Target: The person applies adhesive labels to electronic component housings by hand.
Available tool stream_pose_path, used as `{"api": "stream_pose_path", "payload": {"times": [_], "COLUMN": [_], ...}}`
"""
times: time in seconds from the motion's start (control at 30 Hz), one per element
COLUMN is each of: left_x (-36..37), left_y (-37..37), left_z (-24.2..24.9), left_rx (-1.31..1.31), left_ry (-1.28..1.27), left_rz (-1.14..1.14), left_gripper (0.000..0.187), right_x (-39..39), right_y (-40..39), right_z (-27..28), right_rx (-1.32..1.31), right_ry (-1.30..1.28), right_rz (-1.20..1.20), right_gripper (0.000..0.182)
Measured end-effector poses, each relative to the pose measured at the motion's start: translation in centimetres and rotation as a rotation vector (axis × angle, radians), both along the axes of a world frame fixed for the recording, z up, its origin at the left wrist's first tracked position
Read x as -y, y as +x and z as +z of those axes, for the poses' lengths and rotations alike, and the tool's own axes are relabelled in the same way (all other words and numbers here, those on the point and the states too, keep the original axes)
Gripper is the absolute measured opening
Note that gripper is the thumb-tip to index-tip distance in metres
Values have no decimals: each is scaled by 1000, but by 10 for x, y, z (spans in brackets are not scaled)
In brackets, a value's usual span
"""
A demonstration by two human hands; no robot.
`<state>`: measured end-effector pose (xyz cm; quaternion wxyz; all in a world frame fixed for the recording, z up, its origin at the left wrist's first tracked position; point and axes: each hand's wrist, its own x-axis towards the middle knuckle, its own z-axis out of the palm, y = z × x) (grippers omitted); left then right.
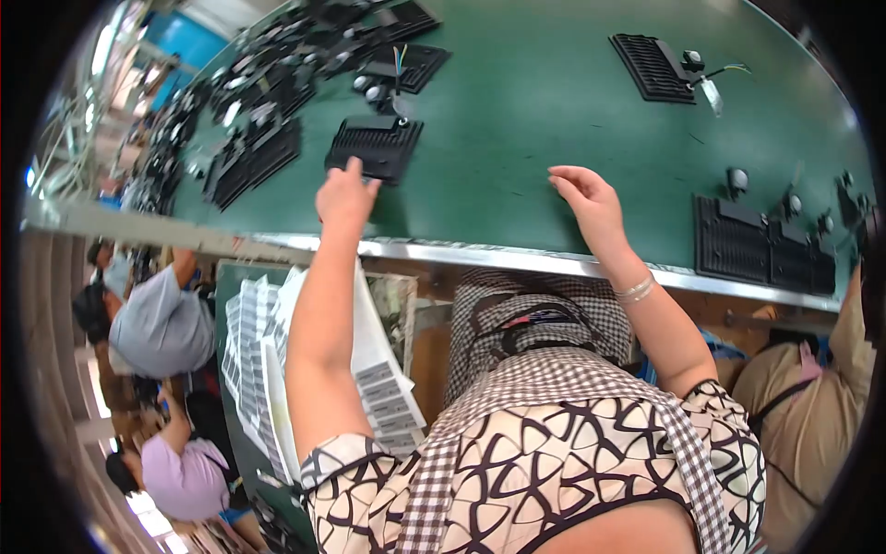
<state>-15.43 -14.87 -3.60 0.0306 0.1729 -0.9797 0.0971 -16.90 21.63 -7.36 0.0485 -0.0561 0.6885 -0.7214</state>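
The green tabletop [535, 102] fills most of what I see, with a metal rim along its near edge, and it runs off to my left into a long work line where other people sit bent over their own places. Below that edge, beside my left arm, sheets of printed labels [254, 342] lie stacked. A heap of black finned housings [249, 83] covers the far left of the tabletop, a row of three more [761, 249] sits at the right near edge, and a single one with a loose wire [653, 66] lies far right. My left hand [344, 196] rests its fingers, held together, on the near edge of one black finned housing [374, 148]. My right hand [589, 198] hovers with fingers loosely apart over bare green, holding nothing.
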Motion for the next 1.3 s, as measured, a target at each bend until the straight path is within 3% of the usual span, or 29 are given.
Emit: {"api": "stream_pose_path", "payload": {"times": [0.03, 0.13, 0.17, 0.23, 0.33, 0.47, 0.57, 0.7, 1.0, 1.3], "left_x": [20, 59, 70, 63, 37, 47, 25, 4, 14, 15], "left_y": [7, 31, 49, 102, 184, 285, 342, 379, 378, 375], "left_z": [9, 24, 30, 65, 95, 68, 55, 39, 10, 20], "left_rx": [-33, -408, -454, -525, -584, -430, -391, -365, -394, -322], "left_ry": [-15, 315, 569, 1108, 1227, 1001, 783, 594, 255, 367], "left_rz": [117, 129, 116, 122, 208, 247, 348, 432, 253, 328], "left_gripper": [44, 35, 32, 27, 20, 16, 15, 12, 10, 13], "right_x": [9, 35, 48, 79, 135, 201, 234, 251, 250, 251], "right_y": [4, 26, 37, 58, 99, 160, 192, 206, 208, 208], "right_z": [1, 17, 26, 38, 64, 63, 54, 33, 27, 27], "right_rx": [15, -7, -29, -318, -725, -1197, -1214, -1271, -1318, -1300], "right_ry": [-31, -2, -7, 147, 294, 402, 468, 504, 511, 503], "right_rz": [23, 162, 220, 366, 740, 983, 1187, 1257, 1223, 1231], "right_gripper": [20, 19, 18, 17, 20, 49, 60, 66, 67, 66]}}
